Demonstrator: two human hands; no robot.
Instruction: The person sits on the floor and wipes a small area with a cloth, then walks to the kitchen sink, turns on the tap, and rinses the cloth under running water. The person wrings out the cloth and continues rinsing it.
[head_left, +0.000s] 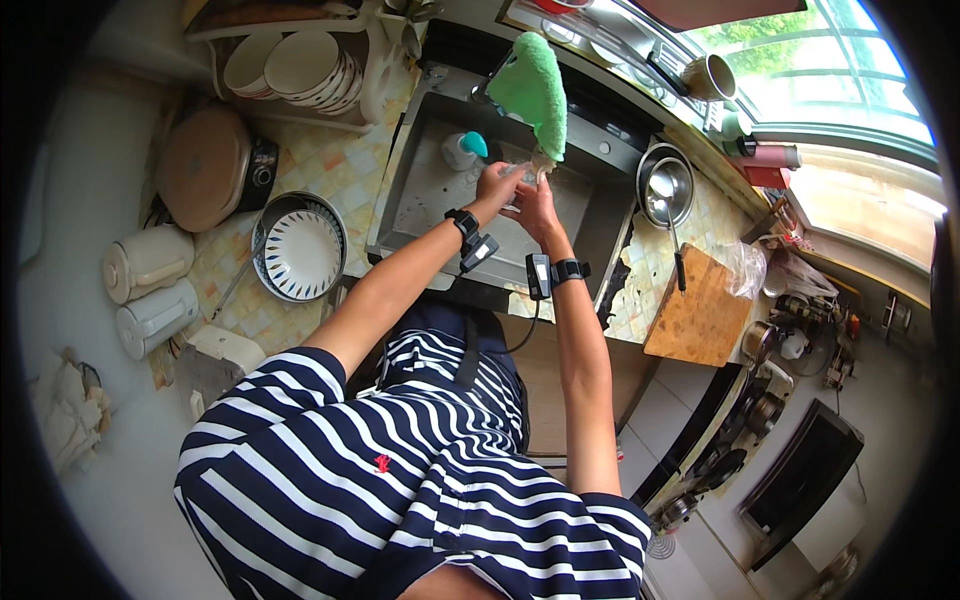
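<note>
Both of my hands are together over the grey sink (427, 206). My left hand (498, 187) has its fingers bent towards my right hand (537, 205), and the two touch or nearly touch. Something clear and shiny shows at the fingertips; whether it is water or a transparent object, I cannot tell. A green cloth (534, 82) hangs over the faucet just beyond my fingers and hides most of it. Left of my hands, a pump bottle (459, 150) with a teal top stands in the sink.
Left of the sink, a patterned bowl (301, 255) rests in a larger vessel, near a lidded electric pan (204, 169). A rack (367, 97) holds stacked bowls behind. To the right are metal bowls (664, 187) with a ladle and a wooden cutting board (697, 307).
</note>
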